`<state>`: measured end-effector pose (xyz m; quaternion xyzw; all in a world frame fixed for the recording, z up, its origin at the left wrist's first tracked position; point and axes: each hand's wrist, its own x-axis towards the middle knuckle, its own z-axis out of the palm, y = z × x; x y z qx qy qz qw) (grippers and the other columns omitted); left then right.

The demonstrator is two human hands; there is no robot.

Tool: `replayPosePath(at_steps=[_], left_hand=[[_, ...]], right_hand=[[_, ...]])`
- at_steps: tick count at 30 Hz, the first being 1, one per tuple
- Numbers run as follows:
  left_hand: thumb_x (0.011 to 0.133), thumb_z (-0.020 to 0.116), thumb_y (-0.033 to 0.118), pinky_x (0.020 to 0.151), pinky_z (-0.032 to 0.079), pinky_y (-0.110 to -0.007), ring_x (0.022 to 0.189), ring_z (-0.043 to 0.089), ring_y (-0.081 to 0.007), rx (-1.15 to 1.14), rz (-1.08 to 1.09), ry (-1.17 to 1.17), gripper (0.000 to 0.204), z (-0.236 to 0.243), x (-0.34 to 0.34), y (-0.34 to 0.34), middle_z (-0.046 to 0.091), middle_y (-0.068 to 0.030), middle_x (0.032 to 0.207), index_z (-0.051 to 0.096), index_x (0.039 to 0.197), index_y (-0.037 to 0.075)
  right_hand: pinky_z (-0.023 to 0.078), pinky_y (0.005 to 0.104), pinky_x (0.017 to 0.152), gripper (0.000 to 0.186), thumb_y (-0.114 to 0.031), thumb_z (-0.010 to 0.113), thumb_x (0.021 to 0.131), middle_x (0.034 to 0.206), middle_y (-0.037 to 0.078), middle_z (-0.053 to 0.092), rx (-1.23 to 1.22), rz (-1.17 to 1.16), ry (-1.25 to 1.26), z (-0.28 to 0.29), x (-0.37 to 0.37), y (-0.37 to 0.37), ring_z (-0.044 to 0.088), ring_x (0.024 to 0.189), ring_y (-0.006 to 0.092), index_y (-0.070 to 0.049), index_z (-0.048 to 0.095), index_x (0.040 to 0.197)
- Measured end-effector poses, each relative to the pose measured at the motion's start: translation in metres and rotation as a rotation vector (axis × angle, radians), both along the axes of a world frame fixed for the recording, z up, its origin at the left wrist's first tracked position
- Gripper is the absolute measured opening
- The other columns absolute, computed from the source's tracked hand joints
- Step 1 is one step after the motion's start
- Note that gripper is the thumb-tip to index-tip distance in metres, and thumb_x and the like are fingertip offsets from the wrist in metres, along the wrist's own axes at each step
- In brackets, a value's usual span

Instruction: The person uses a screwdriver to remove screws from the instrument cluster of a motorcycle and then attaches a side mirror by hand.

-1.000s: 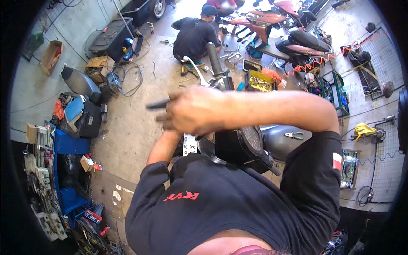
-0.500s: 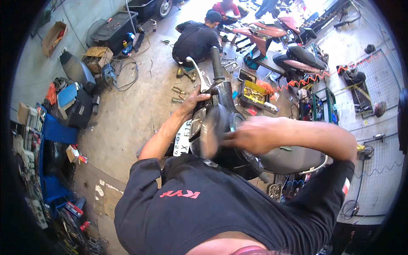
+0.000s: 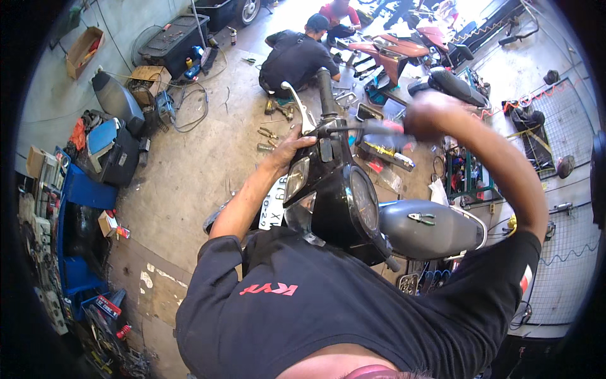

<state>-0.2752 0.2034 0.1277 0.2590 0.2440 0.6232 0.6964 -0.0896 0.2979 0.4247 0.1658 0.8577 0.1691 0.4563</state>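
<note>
Near the middle stands the scooter's handlebar head [image 3: 341, 189], speedometer still in its housing and cover still on, so the stripping looks barely begun. Left hand [image 3: 291, 148] is closed around the far bar beside the brake lever [image 3: 298, 107]. Right hand [image 3: 429, 117] is raised, blurred (grip cannot be told). Pliers [image 3: 421, 218] lie on the seat [image 3: 435, 234], right.
</note>
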Motion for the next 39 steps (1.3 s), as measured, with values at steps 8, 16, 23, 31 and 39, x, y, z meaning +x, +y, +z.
replayPosePath(at_steps=[8,16,23,31,39], left_hand=[[0.086,0.070,0.018,0.095,0.051,-0.035,0.109,0.060,-0.0189,-0.072,-0.064,0.087,0.068,-0.023,-0.010,0.008,0.058,-0.0101,0.124,0.037,0.145,0.008],[0.087,0.069,0.016,0.089,0.058,-0.035,0.102,0.067,-0.0194,0.016,-0.026,-0.002,0.069,0.001,-0.003,0.001,0.061,-0.0116,0.123,0.033,0.145,0.004],[0.085,0.068,0.017,0.080,0.057,-0.030,0.092,0.066,-0.0161,0.003,0.002,0.027,0.075,-0.010,-0.005,0.003,0.061,-0.0098,0.117,0.030,0.149,0.008],[0.086,0.071,0.019,0.090,0.056,-0.036,0.104,0.066,-0.0205,0.031,0.011,0.018,0.070,0.013,0.007,0.001,0.063,-0.0107,0.120,0.035,0.145,0.007],[0.084,0.068,0.020,0.089,0.057,-0.034,0.103,0.066,-0.0196,-0.001,0.016,0.069,0.075,-0.005,-0.002,0.003,0.059,-0.0117,0.124,0.030,0.149,0.010]], right_hand=[[0.056,0.0409,0.055,0.015,-0.020,0.063,0.081,0.070,0.011,0.068,-0.327,0.526,0.638,-0.060,-0.096,-0.097,0.070,0.066,0.0273,-0.008,0.070,0.076],[0.057,0.0390,0.067,0.017,-0.024,0.062,0.089,0.085,0.010,0.072,0.215,0.211,0.433,-0.015,-0.067,0.012,0.071,0.078,0.0233,-0.013,0.074,0.095],[0.056,0.0468,0.071,0.022,-0.017,0.051,0.086,0.076,0.018,0.067,-0.585,0.096,0.164,-0.053,-0.014,-0.086,0.069,0.076,0.0325,-0.005,0.069,0.081],[0.057,0.0438,0.069,0.016,-0.023,0.060,0.082,0.083,0.009,0.072,-0.005,0.170,0.766,-0.038,-0.129,-0.006,0.071,0.078,0.0306,-0.014,0.073,0.085],[0.054,0.0493,0.081,0.035,-0.014,0.053,0.086,0.105,0.017,0.070,-0.240,-0.266,-0.131,-0.041,0.019,-0.019,0.067,0.102,0.0308,-0.011,0.068,0.118]])
